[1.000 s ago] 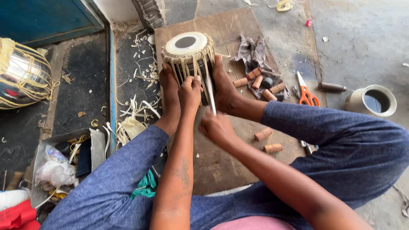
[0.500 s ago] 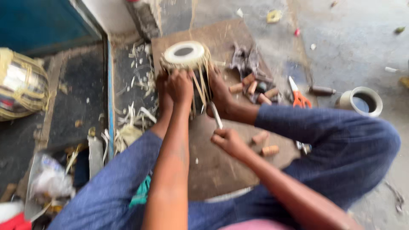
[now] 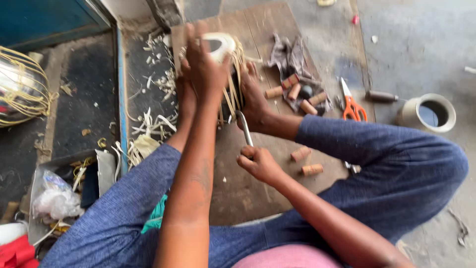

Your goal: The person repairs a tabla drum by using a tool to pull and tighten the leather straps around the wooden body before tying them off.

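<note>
Leftward, a blue door frame (image 3: 44, 20) and a strap-wrapped drum (image 3: 22, 84) edge a dark mat (image 3: 84, 99) strewn with pale strap cuttings (image 3: 148, 124). Centrally, the left hand (image 3: 203, 64) clamps the small drum (image 3: 223, 49), which stands between both feet on a wooden board (image 3: 248, 188); the right hand (image 3: 258, 164) is closed around a metal tool (image 3: 244, 128). Rightward lie wooden pegs (image 3: 297, 92), orange scissors (image 3: 353, 104) and a tape roll (image 3: 429, 113) on concrete floor (image 3: 421, 44).

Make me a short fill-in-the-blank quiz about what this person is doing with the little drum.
The left hand rests on top of the small ____.
The right hand holds a thin ____ tool.
The scissors have ____ handles.
The drum sits between the person's ____.

Missing words: drum; metal; orange; feet
</note>
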